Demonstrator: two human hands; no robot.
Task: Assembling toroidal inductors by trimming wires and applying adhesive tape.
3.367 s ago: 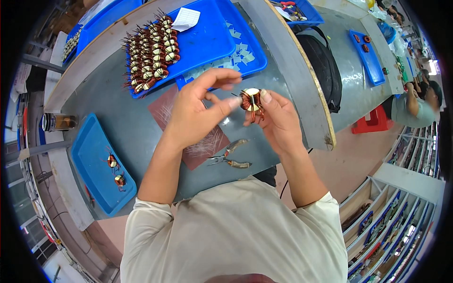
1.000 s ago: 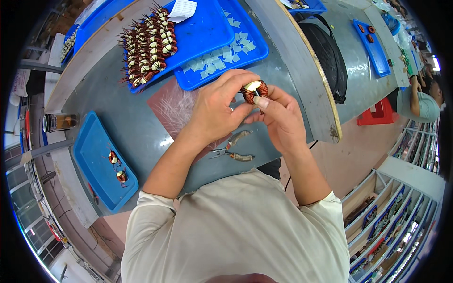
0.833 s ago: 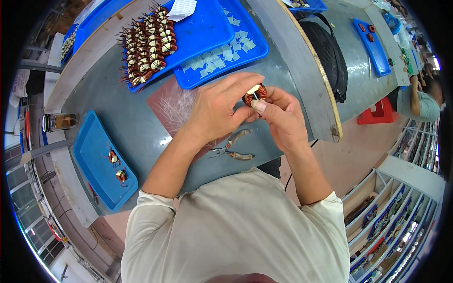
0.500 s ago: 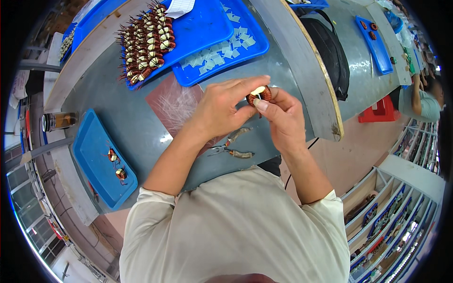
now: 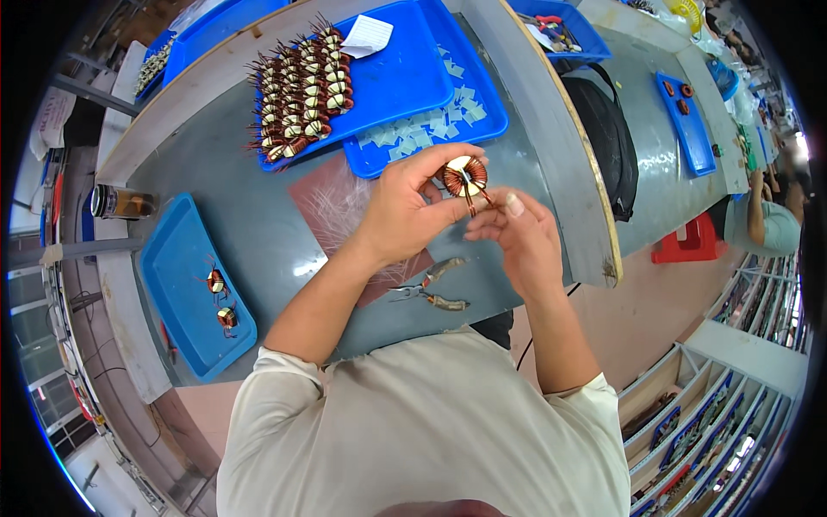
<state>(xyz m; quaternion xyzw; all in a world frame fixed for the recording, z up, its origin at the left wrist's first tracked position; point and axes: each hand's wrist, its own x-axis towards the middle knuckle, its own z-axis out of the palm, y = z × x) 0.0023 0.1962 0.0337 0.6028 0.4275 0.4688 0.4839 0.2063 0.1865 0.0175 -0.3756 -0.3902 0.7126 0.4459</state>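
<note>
Beyond the pliers (image 5: 448, 303), the left hand (image 5: 405, 208) pinches a copper-wound ring (image 5: 453, 179); the right hand (image 5: 527, 239) is at the ring's wire leads (image 5: 470, 206); whether its grip pinches them, I cannot tell.

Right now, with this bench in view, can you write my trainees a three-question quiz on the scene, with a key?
1. How many coils lie in the light-blue tray at left?
2. True or false: the pliers lie with their handles pressed together.
3. Fill in: the held coil is in the grip of the ___.

Key: 1. Two. 2. False; the handles are spread apart. 3. Left hand.
</note>
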